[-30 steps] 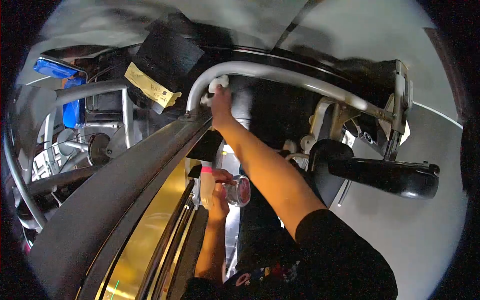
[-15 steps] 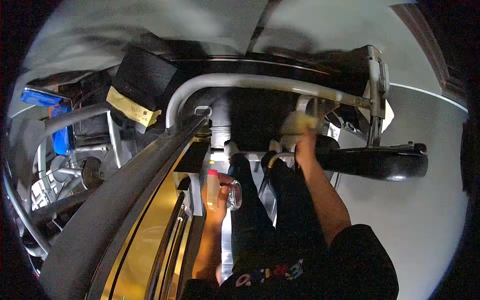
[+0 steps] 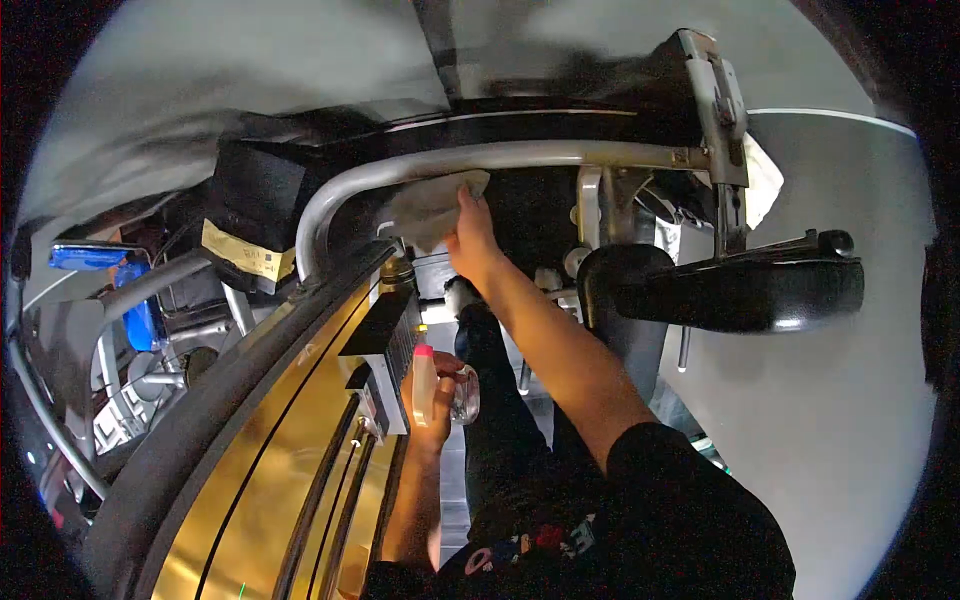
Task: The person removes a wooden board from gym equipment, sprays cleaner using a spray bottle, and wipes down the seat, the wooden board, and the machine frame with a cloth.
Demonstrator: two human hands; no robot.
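Right hand [image 3: 474,238]'s pinching a cloth [image 3: 424,210] that spreads left from the fingers, right by the crosswise curved metal tube [image 3: 480,157] (can't tell if touching), while the farther left hand [image 3: 433,432] grips a spray bottle [image 3: 423,388].

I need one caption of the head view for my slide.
Left hand holds a spray bottle; right hand holds a grey cloth near a curved metal tube.
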